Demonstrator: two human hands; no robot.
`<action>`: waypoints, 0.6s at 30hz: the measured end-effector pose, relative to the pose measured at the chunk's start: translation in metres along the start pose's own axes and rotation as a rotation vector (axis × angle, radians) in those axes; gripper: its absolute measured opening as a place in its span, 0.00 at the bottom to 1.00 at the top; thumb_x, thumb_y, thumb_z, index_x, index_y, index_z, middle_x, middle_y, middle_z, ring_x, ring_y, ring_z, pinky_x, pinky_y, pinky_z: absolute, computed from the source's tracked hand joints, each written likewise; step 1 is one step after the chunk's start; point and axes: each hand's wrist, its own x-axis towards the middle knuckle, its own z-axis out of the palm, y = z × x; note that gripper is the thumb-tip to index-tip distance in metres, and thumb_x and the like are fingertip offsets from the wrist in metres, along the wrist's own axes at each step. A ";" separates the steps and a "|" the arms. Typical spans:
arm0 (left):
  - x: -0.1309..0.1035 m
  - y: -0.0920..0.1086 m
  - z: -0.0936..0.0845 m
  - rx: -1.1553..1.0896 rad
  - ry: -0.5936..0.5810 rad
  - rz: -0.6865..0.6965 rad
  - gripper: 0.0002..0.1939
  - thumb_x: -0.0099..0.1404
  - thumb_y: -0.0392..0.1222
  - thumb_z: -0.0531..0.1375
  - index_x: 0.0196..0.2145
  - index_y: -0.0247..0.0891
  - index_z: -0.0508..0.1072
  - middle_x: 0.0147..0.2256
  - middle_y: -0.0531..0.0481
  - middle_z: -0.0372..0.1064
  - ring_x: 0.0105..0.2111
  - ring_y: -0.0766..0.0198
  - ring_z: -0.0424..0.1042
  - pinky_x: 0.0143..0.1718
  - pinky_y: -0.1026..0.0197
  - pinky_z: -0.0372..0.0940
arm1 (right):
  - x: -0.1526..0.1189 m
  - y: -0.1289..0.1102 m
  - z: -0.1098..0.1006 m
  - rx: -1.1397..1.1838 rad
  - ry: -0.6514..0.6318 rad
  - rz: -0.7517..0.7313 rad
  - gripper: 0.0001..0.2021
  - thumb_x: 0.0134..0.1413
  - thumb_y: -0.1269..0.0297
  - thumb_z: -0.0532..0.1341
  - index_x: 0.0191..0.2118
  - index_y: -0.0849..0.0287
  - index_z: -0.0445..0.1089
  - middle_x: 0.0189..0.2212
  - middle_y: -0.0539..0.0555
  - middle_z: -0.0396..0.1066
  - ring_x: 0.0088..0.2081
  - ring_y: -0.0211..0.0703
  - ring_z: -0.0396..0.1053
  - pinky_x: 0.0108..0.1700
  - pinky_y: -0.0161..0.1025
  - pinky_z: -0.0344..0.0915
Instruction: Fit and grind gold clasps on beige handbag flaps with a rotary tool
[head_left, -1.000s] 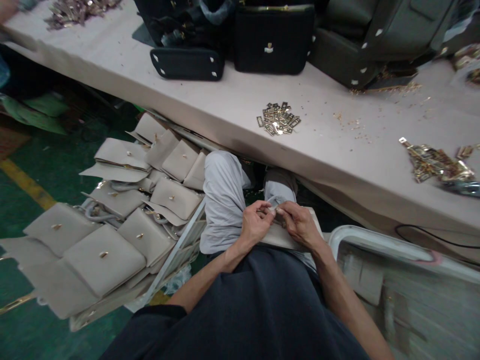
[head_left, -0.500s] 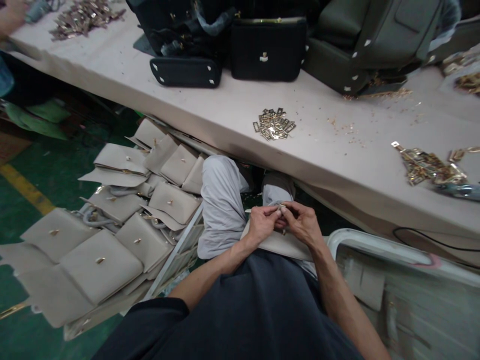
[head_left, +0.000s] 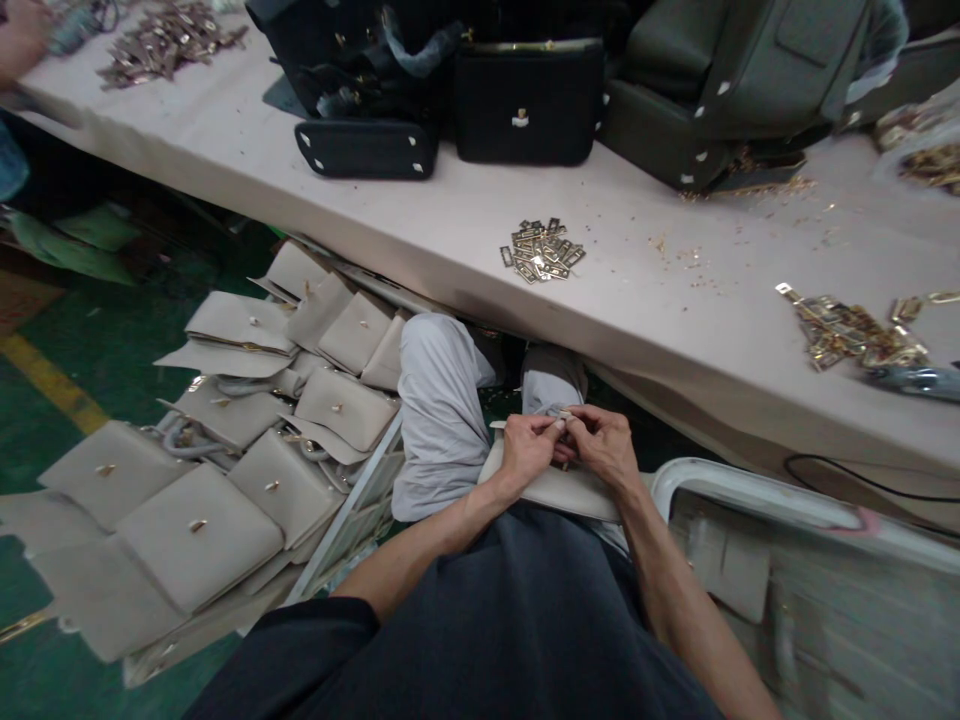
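My left hand [head_left: 528, 446] and my right hand [head_left: 604, 442] meet over my lap, fingertips pinched together around something too small to make out. Beneath them a light beige bag piece [head_left: 570, 490] lies across my thighs. On the table edge ahead sits a small pile of metal plates [head_left: 541, 250]. A larger heap of gold metal pieces [head_left: 855, 332] is at the right, beside a grey tool [head_left: 919, 381].
Beige bags [head_left: 202, 535] fill a rack on the left. Black bags [head_left: 529, 105] and a dark green bag [head_left: 750, 90] stand along the table [head_left: 420, 225]. A white-framed cart [head_left: 757, 480] is at my right. Another person's hand [head_left: 22, 42] shows top left.
The view has shifted slightly. Both hands stay together over the lap, with only small movements of the fingers.
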 end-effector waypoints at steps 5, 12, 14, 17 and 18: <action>0.002 -0.003 -0.001 0.005 -0.019 0.030 0.14 0.66 0.46 0.66 0.36 0.30 0.83 0.24 0.45 0.78 0.23 0.55 0.80 0.22 0.61 0.76 | -0.001 -0.003 -0.002 0.040 -0.014 -0.022 0.18 0.59 0.52 0.62 0.39 0.62 0.81 0.28 0.54 0.76 0.26 0.41 0.68 0.28 0.36 0.62; -0.001 0.001 0.001 0.025 0.006 0.007 0.12 0.64 0.44 0.65 0.31 0.30 0.81 0.22 0.44 0.76 0.21 0.53 0.79 0.20 0.61 0.75 | -0.003 0.002 0.000 0.024 0.031 -0.004 0.17 0.57 0.52 0.64 0.38 0.61 0.82 0.29 0.55 0.77 0.29 0.44 0.72 0.32 0.37 0.64; -0.001 0.001 0.002 0.041 0.023 0.003 0.10 0.63 0.41 0.63 0.30 0.30 0.81 0.21 0.45 0.76 0.20 0.54 0.79 0.19 0.61 0.74 | -0.003 0.005 0.001 0.016 0.044 0.007 0.16 0.55 0.53 0.64 0.37 0.61 0.82 0.29 0.54 0.77 0.29 0.44 0.72 0.32 0.37 0.65; 0.000 -0.001 0.005 0.062 0.049 -0.006 0.10 0.62 0.39 0.62 0.28 0.31 0.80 0.21 0.46 0.75 0.19 0.55 0.78 0.17 0.63 0.72 | -0.002 0.006 0.004 0.018 0.069 0.027 0.15 0.52 0.55 0.64 0.35 0.62 0.82 0.29 0.55 0.78 0.29 0.45 0.73 0.33 0.38 0.65; 0.000 -0.001 0.006 0.067 0.055 -0.009 0.10 0.62 0.39 0.62 0.27 0.32 0.79 0.20 0.46 0.75 0.19 0.55 0.78 0.16 0.63 0.72 | -0.002 0.006 0.004 0.025 0.074 0.035 0.15 0.52 0.55 0.64 0.34 0.62 0.81 0.29 0.55 0.77 0.29 0.46 0.73 0.33 0.38 0.66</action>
